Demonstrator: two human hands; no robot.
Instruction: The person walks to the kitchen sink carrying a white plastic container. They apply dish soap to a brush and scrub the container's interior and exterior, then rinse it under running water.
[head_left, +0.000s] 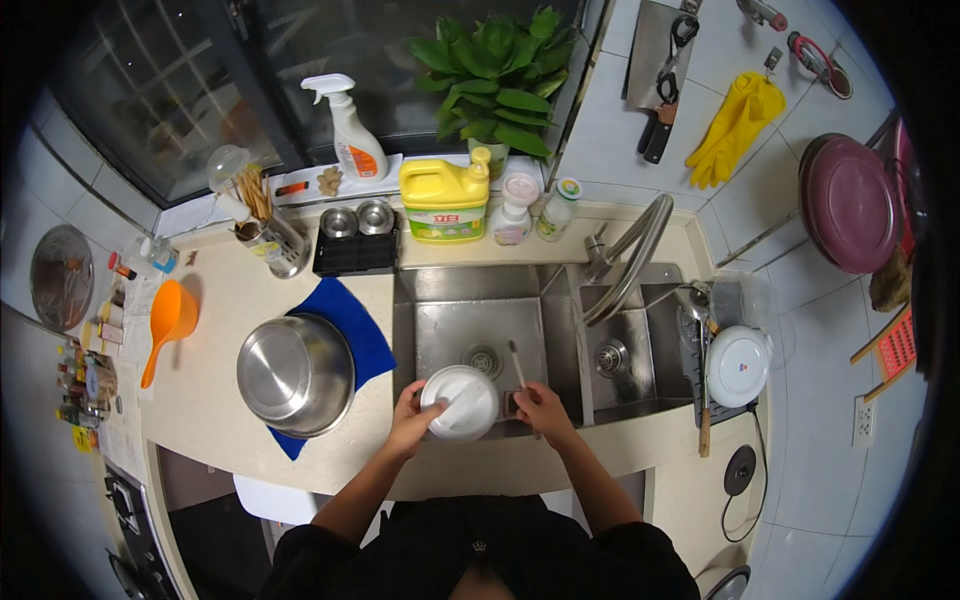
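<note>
Over the front edge of the left sink basin (430,315), my left hand (408,425) grips a round white bowl (462,425) by its left side, thumb across the rim. A paler, elongated patch shows in the bowl; whether it is a spoon or a reflection I cannot make out. Just to the right, my right hand (541,411) pinches a slim stick-shaped utensil (516,362). It stands nearly upright beside the bowl, apart from it, and its exact kind is unclear. A drain (482,360) lies beyond the bowl on the basin floor.
An upturned steel pot (285,370) rests on a blue cloth (350,335) at left, near an orange ladle (173,312). Behind the sink stand a yellow jug (444,195) and bottles. The faucet (640,250) arches over the right basin; a white plate (738,367) sits further right.
</note>
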